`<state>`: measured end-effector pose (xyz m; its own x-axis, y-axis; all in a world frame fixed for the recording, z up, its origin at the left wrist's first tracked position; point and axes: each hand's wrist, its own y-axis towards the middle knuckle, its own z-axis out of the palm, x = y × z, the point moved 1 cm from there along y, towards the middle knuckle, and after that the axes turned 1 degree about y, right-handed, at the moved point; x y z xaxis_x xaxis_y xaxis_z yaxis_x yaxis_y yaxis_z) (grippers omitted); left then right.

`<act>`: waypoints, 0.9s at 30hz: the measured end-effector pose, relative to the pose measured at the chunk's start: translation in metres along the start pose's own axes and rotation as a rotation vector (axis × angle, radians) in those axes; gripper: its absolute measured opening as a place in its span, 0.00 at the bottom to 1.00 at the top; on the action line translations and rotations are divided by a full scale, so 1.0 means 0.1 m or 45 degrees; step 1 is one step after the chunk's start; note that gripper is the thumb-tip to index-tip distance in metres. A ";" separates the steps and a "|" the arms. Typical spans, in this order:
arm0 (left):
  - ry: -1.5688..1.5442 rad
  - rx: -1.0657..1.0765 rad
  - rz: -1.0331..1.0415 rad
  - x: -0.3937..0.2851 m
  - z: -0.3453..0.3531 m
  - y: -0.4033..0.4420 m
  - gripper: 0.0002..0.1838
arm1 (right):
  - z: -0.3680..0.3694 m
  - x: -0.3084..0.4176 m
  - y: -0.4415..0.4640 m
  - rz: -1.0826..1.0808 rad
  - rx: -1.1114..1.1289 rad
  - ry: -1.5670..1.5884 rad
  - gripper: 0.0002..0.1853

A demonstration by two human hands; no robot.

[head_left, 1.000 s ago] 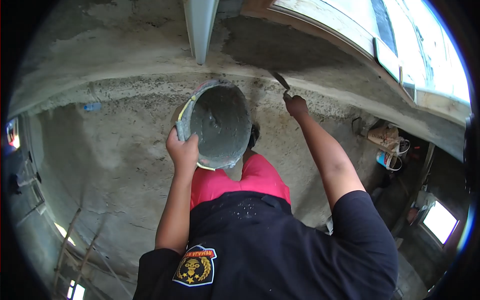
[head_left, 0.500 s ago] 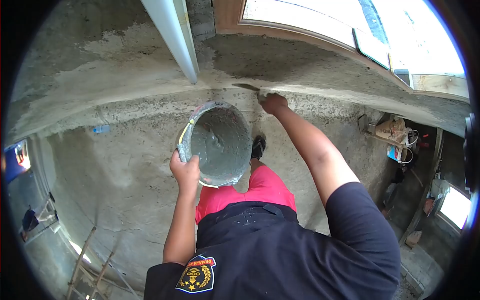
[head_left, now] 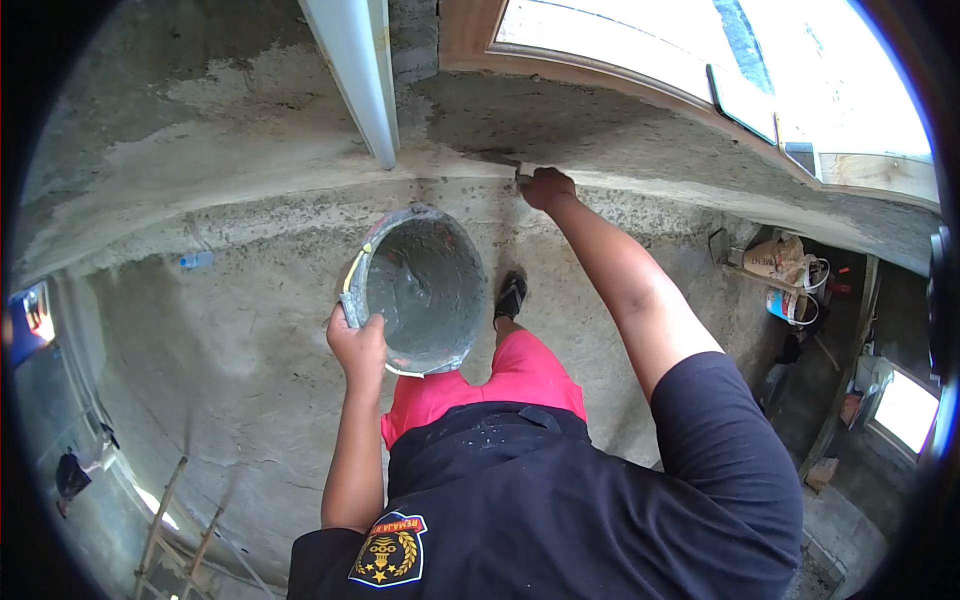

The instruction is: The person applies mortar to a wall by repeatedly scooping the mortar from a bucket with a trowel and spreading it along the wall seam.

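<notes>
My left hand [head_left: 357, 343] is closed on the rim of a round bucket [head_left: 475, 270], held tilted in front of my legs. Grey wet mortar [head_left: 410, 295] coats its inside and lies in the bottom. Out ahead, my right hand [head_left: 547, 188] is wrapped round the handle of a trowel [head_left: 497, 158]. The dark blade lies against or very close to the lower part of the plastered wall [head_left: 560, 115]; I cannot tell whether it touches. My fingers hide most of the trowel's handle.
A white pipe [head_left: 355, 80] stands against the wall, left of the trowel. A wooden window frame [head_left: 600, 70] with a phone-like slab [head_left: 742, 105] is above right. A plastic bottle [head_left: 197, 260] lies left; a cement bag [head_left: 775, 258] and a small bucket [head_left: 792, 305] are at right.
The bucket and my left hand have shifted slightly left and down. My right hand and the trowel have moved a little up the wall.
</notes>
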<state>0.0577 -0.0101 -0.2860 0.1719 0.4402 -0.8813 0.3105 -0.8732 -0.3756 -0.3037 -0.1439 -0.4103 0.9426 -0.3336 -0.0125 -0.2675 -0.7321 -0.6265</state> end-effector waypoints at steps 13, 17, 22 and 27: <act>0.012 0.046 0.011 -0.16 0.05 0.09 0.14 | 0.02 0.03 0.00 0.133 0.008 0.093 0.21; 0.048 0.069 0.053 -0.30 0.06 0.08 0.12 | 0.24 -0.45 -0.11 0.268 -0.016 0.245 0.26; 0.124 0.143 0.133 -0.37 0.17 0.10 0.10 | 0.50 -1.07 -1.08 0.119 -0.200 0.552 0.28; 0.287 0.288 0.120 -0.72 0.35 0.03 0.14 | 0.51 -1.40 -2.28 -0.040 -0.367 0.837 0.23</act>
<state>0.0137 -0.0512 -0.2337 0.4002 0.3681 -0.8392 0.0721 -0.9256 -0.3716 -0.3641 0.1001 -0.3056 0.6597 -0.5323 0.5306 -0.3699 -0.8445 -0.3873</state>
